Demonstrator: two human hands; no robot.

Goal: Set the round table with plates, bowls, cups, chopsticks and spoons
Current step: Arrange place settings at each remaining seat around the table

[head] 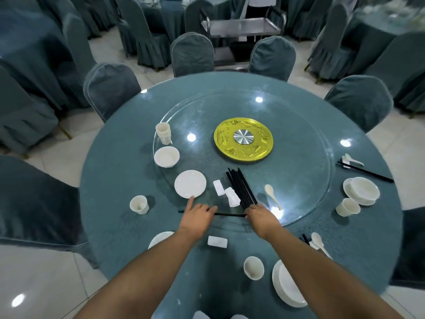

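Note:
Both my hands hold black chopsticks (230, 214) crosswise at the near edge of the glass turntable (299, 125). My left hand (199, 215) grips their left part, its index finger stretched toward the white plate (190, 183). My right hand (259, 214) grips their right end, beside a bundle of black chopsticks (240, 187). White chopstick rests (226, 194) lie between plate and bundle. A spoon (272, 195), a stack of bowls (166, 156) and stacked cups (163, 133) also sit on the glass.
Set places lie at the right (361, 191) and near right (287, 284) of the teal round table (110, 180). A lone cup (139, 204), a rest (217, 241) and a plate (158, 240) sit near me. A gold disc (243, 140) marks the centre. Covered chairs (111, 88) ring the table.

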